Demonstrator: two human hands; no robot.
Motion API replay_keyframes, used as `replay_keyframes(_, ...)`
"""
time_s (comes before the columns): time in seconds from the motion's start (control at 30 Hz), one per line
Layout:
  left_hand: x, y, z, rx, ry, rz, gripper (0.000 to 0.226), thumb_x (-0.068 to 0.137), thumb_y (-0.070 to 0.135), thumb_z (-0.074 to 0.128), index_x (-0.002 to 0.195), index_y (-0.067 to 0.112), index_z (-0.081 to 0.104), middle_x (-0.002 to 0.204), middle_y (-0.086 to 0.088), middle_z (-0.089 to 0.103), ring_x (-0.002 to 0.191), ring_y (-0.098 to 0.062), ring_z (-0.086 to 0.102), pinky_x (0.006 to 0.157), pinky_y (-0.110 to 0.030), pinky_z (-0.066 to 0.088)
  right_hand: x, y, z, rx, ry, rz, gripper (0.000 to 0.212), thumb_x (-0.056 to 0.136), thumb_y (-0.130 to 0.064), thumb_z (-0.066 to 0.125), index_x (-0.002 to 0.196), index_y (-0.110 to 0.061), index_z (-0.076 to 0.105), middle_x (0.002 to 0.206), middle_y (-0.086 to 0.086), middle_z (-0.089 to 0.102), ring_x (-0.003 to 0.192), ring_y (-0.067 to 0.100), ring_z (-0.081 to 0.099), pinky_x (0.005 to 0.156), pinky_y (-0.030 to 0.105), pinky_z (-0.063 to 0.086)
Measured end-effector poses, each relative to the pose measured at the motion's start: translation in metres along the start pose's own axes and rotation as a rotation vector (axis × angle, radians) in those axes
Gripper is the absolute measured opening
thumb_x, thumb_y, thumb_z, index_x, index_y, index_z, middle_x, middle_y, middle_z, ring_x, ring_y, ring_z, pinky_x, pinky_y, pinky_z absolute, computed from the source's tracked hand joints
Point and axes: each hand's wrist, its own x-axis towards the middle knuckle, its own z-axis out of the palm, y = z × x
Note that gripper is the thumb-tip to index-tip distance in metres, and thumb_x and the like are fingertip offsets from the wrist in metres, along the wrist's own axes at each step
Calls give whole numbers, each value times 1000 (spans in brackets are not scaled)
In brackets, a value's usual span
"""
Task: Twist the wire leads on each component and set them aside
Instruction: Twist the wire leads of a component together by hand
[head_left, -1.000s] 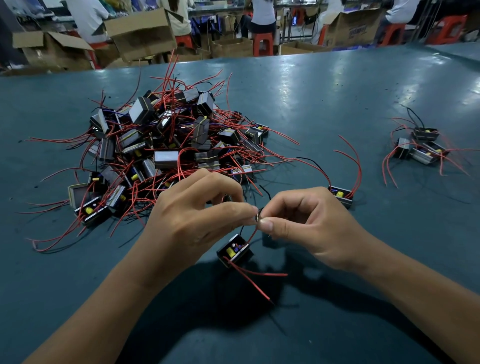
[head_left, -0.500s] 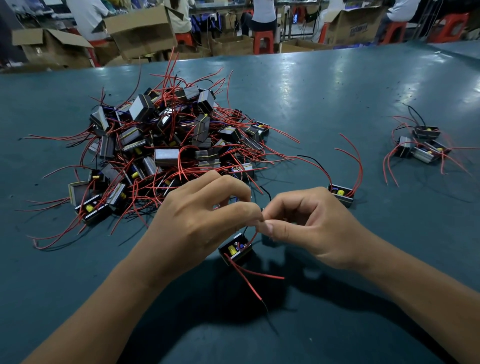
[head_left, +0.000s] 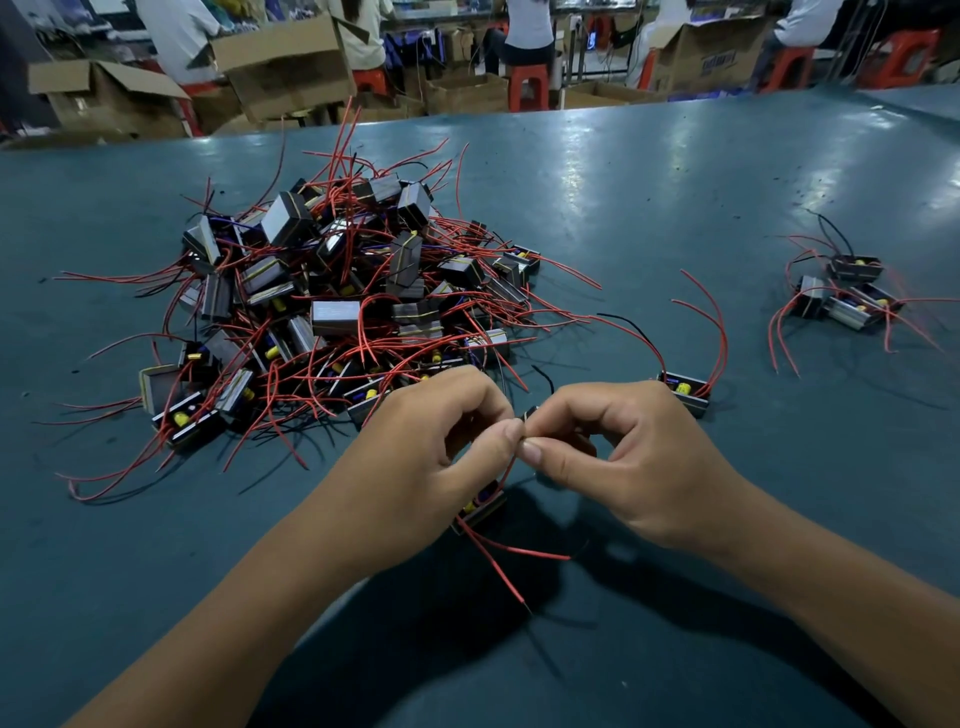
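A small black component (head_left: 483, 506) with a yellow part hangs just above the table between my hands, its red leads (head_left: 511, 551) trailing toward me. My left hand (head_left: 426, 462) and my right hand (head_left: 618, 457) meet fingertip to fingertip, each pinching the upper ends of its wire leads (head_left: 522, 434). A big pile of like components (head_left: 332, 306) with tangled red wires lies behind my left hand. One single component (head_left: 685, 392) sits just right of my right hand. A small group of components (head_left: 847, 293) lies at the far right.
The blue-green table (head_left: 623, 208) stretches wide, with bare surface in front of me and between the pile and the right group. Beyond its far edge stand cardboard boxes (head_left: 280, 67), red stools (head_left: 527, 85) and seated people.
The held component has swung slightly left and partly behind my left hand. Both hands keep pinching the lead ends at the same spot, with small finger movement.
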Motion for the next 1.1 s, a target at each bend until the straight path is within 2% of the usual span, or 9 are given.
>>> replay_keyframes(0.13,2,4,6,-230,-20,-201,23,95,19,63,72,15,63,51,15,46,46,-2,39,48,-11,28,0,-2,1,-25,3,-6,5,87,-19,72,82,-21,72,67,-8,66,58,6,54,56,29,47)
replay_keyframes(0.23,4,1,5,-393,1,-299,20,87,27,63,69,19,66,55,7,43,51,-9,35,49,-20,28,1,-3,0,-5,10,20,6,87,-19,72,80,-20,72,66,-6,66,57,9,55,56,33,47)
replay_keyframes(0.33,3,-4,-7,-186,79,-47,6,90,23,64,84,24,67,72,11,57,61,-6,48,57,-18,38,2,-1,-3,49,12,68,8,86,-19,73,79,-16,72,69,5,68,60,25,59,59,43,49)
replay_keyframes(0.4,3,-10,-15,57,92,190,10,90,14,70,98,19,72,91,8,61,76,-8,55,67,-17,43,2,-1,-4,72,-1,81,8,86,-18,73,78,-16,71,70,7,68,60,20,58,61,44,49)
replay_keyframes(0.47,3,-16,-15,196,87,322,13,89,13,74,101,12,76,100,1,61,89,-13,60,75,-27,49,2,-2,-5,96,-25,83,8,85,-18,72,78,-19,70,70,6,67,61,14,56,61,41,48)
replay_keyframes(0.53,4,-17,-14,265,97,389,13,92,19,73,100,11,78,99,-2,62,89,-22,62,74,-38,52,2,-3,-5,106,-52,71,9,86,-17,71,78,-22,70,70,5,67,62,10,56,61,33,48)
replay_keyframes(0.63,4,-16,-14,377,96,476,13,96,21,69,97,11,78,94,-4,65,79,-24,59,64,-40,49,2,-2,-5,110,-83,62,9,87,-17,72,80,-23,70,72,5,68,64,7,56,63,26,49)
replay_keyframes(0.73,4,-17,-17,443,91,526,15,98,23,68,98,11,78,93,-5,66,76,-24,58,63,-39,49,2,-1,-6,117,-94,68,8,87,-14,73,82,-20,71,74,9,68,66,9,57,64,29,49)
replay_keyframes(1.1,4,-17,-19,478,65,548,19,99,28,65,99,13,78,94,-5,66,76,-24,56,59,-42,47,3,-1,-8,142,-130,81,10,88,-6,72,82,-14,71,74,9,69,65,8,58,65,23,49)
